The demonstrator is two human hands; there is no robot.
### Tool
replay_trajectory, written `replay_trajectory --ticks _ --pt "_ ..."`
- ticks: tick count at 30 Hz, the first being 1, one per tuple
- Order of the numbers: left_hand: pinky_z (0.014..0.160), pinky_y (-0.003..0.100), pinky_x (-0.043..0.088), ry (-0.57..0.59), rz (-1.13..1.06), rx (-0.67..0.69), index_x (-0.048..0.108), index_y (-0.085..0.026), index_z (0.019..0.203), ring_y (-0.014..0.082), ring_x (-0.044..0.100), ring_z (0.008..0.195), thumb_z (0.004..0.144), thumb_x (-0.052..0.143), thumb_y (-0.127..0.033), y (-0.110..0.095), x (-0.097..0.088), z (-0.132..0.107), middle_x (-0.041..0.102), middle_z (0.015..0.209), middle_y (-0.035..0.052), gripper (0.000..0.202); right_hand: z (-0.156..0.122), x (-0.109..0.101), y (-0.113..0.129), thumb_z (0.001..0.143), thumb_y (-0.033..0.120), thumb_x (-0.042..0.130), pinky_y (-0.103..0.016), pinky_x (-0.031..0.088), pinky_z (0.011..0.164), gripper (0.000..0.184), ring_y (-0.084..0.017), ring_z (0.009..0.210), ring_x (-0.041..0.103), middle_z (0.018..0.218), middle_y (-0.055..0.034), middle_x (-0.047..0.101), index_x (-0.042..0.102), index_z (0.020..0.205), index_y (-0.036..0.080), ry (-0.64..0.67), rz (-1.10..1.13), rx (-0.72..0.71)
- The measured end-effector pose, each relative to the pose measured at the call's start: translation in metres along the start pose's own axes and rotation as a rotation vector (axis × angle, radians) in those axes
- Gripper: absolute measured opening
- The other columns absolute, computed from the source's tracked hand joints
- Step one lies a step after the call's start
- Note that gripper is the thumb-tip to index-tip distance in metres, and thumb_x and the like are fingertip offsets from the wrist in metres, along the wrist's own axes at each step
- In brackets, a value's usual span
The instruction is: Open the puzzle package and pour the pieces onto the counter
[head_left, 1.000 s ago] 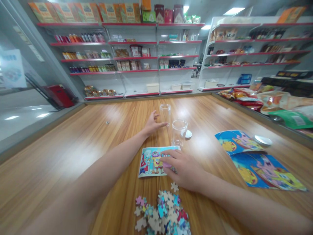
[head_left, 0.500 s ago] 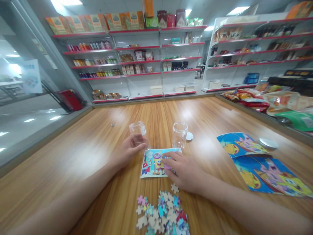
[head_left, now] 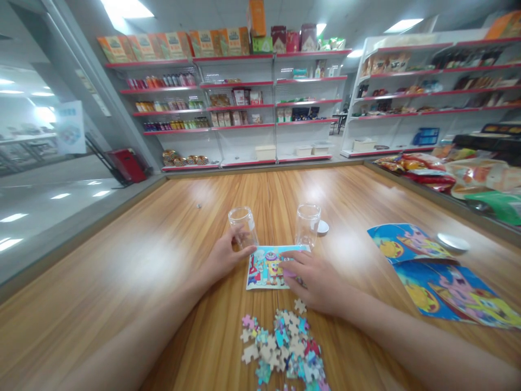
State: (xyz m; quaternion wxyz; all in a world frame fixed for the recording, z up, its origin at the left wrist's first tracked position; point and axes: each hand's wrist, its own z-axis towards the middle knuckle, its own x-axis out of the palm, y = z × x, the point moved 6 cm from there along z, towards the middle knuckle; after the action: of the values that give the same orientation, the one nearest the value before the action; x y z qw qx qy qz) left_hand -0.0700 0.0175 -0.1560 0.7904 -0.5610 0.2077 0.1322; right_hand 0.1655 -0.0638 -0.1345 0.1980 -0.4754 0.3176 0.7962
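Observation:
My left hand (head_left: pixel 226 255) is wrapped round a clear plastic jar (head_left: pixel 243 225) that stands on the wooden table (head_left: pixel 154 260), just left of a small cartoon picture card (head_left: pixel 268 267). My right hand (head_left: pixel 315 279) lies on the right part of that card, fingers bent over a small pink thing I cannot make out. A second clear jar (head_left: pixel 307 224) stands upright behind the card. A heap of loose puzzle pieces (head_left: pixel 283 347) lies near me, below both hands.
A white lid (head_left: pixel 323 227) lies beside the second jar and another lid (head_left: pixel 452 241) at the right. Two large cartoon sheets (head_left: pixel 431 271) lie on the right. Snack bags (head_left: pixel 448 171) line the right edge. Stocked shop shelves (head_left: pixel 244 98) stand behind the table.
My left hand took the far jar, carried it toward me and to the left, and has it down beside the card. My right hand stayed on the card.

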Motion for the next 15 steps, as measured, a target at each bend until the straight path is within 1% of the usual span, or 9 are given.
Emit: replay_trajectory --ticks 4,7,9,10,11,12,14,15 --pt "0.105 0.048 0.047 0.011 -0.007 0.001 0.053 -0.020 0.131 0.0270 0.067 0.109 0.077 0.080 -0.043 -0.001 -0.001 -0.001 0.068 0.121 0.0101 0.065 -0.002 -0.001 -0.003 0.099 0.025 0.050 -0.040 0.052 0.095 0.027 -0.024 0.113 0.061 0.128 -0.0094 0.062 0.066 0.121 0.022 -0.048 0.029 -0.008" --pt "0.105 0.048 0.047 0.010 -0.032 0.000 0.054 -0.020 0.131 0.0271 0.066 0.109 0.075 0.082 -0.042 0.000 -0.001 0.001 0.067 0.121 0.0099 0.067 -0.002 -0.010 -0.003 0.099 0.023 0.049 -0.037 0.053 0.090 0.025 -0.021 0.105 0.063 0.121 -0.0105 0.063 0.067 0.115 0.019 -0.131 0.103 -0.043" --pt "0.105 0.049 0.046 0.004 -0.063 -0.007 0.052 -0.020 0.133 0.0272 0.065 0.109 0.072 0.084 -0.042 0.003 -0.001 0.002 0.066 0.122 0.0104 0.072 -0.004 -0.020 0.006 0.098 0.021 0.049 -0.037 0.052 0.090 0.022 -0.021 0.102 0.062 0.112 -0.0101 0.066 0.068 0.110 0.018 -0.182 0.142 -0.094" --pt "0.105 0.049 0.046 -0.002 -0.085 -0.012 0.050 -0.020 0.135 0.0274 0.064 0.110 0.070 0.085 -0.043 0.004 -0.002 0.002 0.064 0.122 0.0110 0.077 -0.005 -0.024 0.015 0.096 0.022 0.051 -0.039 0.050 0.092 0.021 -0.022 0.103 0.061 0.110 -0.0098 0.067 0.067 0.109 0.017 -0.185 0.152 -0.128" --pt "0.105 0.048 0.046 -0.008 -0.110 -0.019 0.048 -0.019 0.137 0.0275 0.063 0.111 0.068 0.086 -0.043 0.006 -0.003 0.003 0.063 0.124 0.0118 0.082 -0.007 -0.027 0.026 0.095 0.024 0.053 -0.041 0.049 0.095 0.022 -0.023 0.104 0.060 0.110 -0.0096 0.067 0.066 0.111 0.018 -0.166 0.153 -0.168" --pt "0.103 0.048 0.047 -0.013 -0.137 -0.026 0.045 -0.019 0.139 0.0274 0.063 0.112 0.067 0.086 -0.044 0.007 -0.003 0.003 0.061 0.126 0.0128 0.087 -0.009 -0.026 0.039 0.093 0.030 0.057 -0.045 0.046 0.099 0.027 -0.024 0.108 0.059 0.115 -0.0099 0.067 0.064 0.117 0.019 -0.115 0.151 -0.206" --pt "0.097 0.045 0.051 -0.016 -0.192 -0.038 0.039 -0.019 0.143 0.0263 0.063 0.110 0.068 0.084 -0.047 0.007 -0.004 0.003 0.058 0.129 0.0145 0.093 -0.018 -0.016 0.070 0.090 0.049 0.061 -0.052 0.042 0.105 0.048 -0.030 0.122 0.054 0.135 -0.0117 0.059 0.058 0.130 0.022 0.054 0.120 -0.303" --pt "0.094 0.043 0.053 -0.015 -0.215 -0.041 0.038 -0.019 0.144 0.0254 0.064 0.109 0.069 0.083 -0.049 0.007 -0.003 0.003 0.058 0.131 0.0149 0.093 -0.024 -0.009 0.084 0.092 0.052 0.058 -0.056 0.038 0.108 0.051 -0.032 0.129 0.049 0.143 -0.0122 0.054 0.055 0.134 0.024 0.108 0.086 -0.350"
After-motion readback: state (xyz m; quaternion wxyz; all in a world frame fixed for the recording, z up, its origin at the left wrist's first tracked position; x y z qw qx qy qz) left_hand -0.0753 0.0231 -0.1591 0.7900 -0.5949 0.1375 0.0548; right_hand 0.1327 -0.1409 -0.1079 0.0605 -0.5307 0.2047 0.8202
